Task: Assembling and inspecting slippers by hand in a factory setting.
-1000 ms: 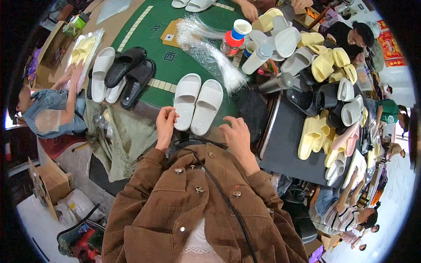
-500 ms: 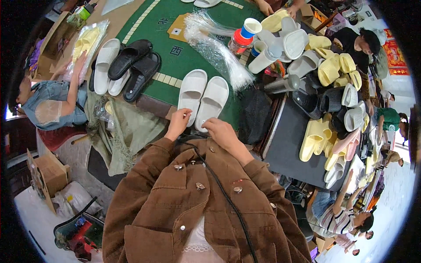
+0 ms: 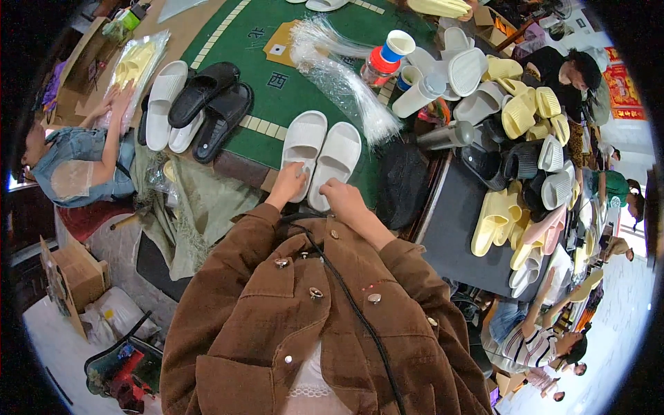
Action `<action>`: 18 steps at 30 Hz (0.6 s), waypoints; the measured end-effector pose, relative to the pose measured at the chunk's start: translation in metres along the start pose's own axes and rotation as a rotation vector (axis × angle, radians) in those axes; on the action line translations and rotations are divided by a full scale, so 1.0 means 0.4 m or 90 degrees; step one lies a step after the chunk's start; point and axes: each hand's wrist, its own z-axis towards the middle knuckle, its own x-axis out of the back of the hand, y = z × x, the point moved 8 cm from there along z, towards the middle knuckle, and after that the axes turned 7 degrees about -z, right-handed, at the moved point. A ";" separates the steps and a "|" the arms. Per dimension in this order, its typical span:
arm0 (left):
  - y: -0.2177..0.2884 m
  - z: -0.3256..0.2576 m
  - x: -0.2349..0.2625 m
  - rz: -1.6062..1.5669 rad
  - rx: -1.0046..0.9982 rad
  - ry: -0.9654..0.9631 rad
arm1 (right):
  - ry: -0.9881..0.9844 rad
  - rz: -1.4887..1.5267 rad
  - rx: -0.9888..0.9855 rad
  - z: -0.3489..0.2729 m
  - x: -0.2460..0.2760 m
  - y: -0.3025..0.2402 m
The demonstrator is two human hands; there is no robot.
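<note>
Two white slide slippers lie side by side at the near edge of the green mat, toes pointing away from me. My left hand (image 3: pixel 290 182) is closed at the heel end of the left slipper (image 3: pixel 306 134), its bent fingertips on the footbed. With curled fingers, my right hand (image 3: pixel 345 202) grips the inner edge of the right slipper (image 3: pixel 341 156) near its heel. Beyond them on the mat lies a bundle of clear plastic bags (image 3: pixel 363 104). Black slippers (image 3: pixel 225 119) and a white slipper (image 3: pixel 167 97) are stacked to the left.
A red-lidded jar (image 3: pixel 378 67), paper cups (image 3: pixel 398 45) and a white bottle (image 3: pixel 419 95) stand on the right. Piled yellow slippers (image 3: pixel 493 220) cover part of a dark table (image 3: pixel 449 242). At the left, another person's hands press a bagged yellow pair (image 3: pixel 135 62).
My left hand has shifted from the heel's inner side farther onto the left slipper's footbed. My right fingers have moved slightly up the right slipper. A co-worker's yellow slipper has moved at the top.
</note>
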 end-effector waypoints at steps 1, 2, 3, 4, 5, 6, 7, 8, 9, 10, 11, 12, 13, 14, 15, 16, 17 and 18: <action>-0.003 0.004 -0.004 -0.001 -0.004 -0.003 | -0.001 0.002 -0.002 0.009 -0.019 0.012; 0.006 0.006 -0.004 -0.001 -0.005 -0.005 | 0.000 0.018 -0.006 0.019 -0.038 0.026; 0.008 0.006 -0.003 -0.028 0.018 -0.001 | 0.002 0.034 -0.009 0.028 -0.056 0.039; 0.005 0.006 -0.001 -0.055 0.040 0.003 | 0.002 0.034 -0.010 0.036 -0.072 0.048; 0.009 0.007 0.001 -0.055 0.040 0.002 | -0.005 0.057 -0.031 0.042 -0.091 0.064; 0.012 0.008 0.001 -0.084 0.042 -0.002 | -0.011 0.080 -0.053 0.047 -0.109 0.080; 0.007 0.006 0.000 -0.115 0.047 -0.002 | -0.014 0.080 -0.049 0.054 -0.108 0.079; 0.003 0.005 -0.002 -0.116 0.049 0.001 | -0.040 0.117 -0.071 0.060 -0.114 0.086; 0.012 0.005 0.004 -0.123 0.007 0.028 | -0.065 0.153 -0.094 0.064 -0.121 0.092; 0.015 0.004 0.008 -0.129 -0.035 0.055 | -0.067 0.152 -0.091 0.071 -0.123 0.091; 0.005 0.008 0.003 -0.129 -0.034 0.058 | -0.040 0.179 -0.092 0.078 -0.116 0.092; 0.003 0.014 -0.012 -0.039 -0.050 0.029 | -0.013 0.205 -0.092 0.085 -0.110 0.092; 0.005 0.019 -0.029 0.051 -0.067 -0.001 | -0.014 0.204 -0.091 0.092 -0.114 0.092; 0.002 0.021 -0.034 0.050 -0.066 0.001 | 0.006 0.242 -0.101 0.099 -0.115 0.094; 0.007 0.021 -0.046 0.062 -0.092 -0.019 | 0.026 0.279 -0.111 0.105 -0.114 0.099; 0.014 0.022 -0.060 0.073 -0.120 -0.042 | 0.026 0.279 -0.113 0.106 -0.138 0.119; 0.019 0.023 -0.063 0.073 -0.123 -0.046 | 0.038 0.321 -0.105 0.106 -0.161 0.139; 0.026 0.022 -0.073 0.101 -0.132 -0.068 | 0.050 0.363 -0.098 0.105 -0.182 0.159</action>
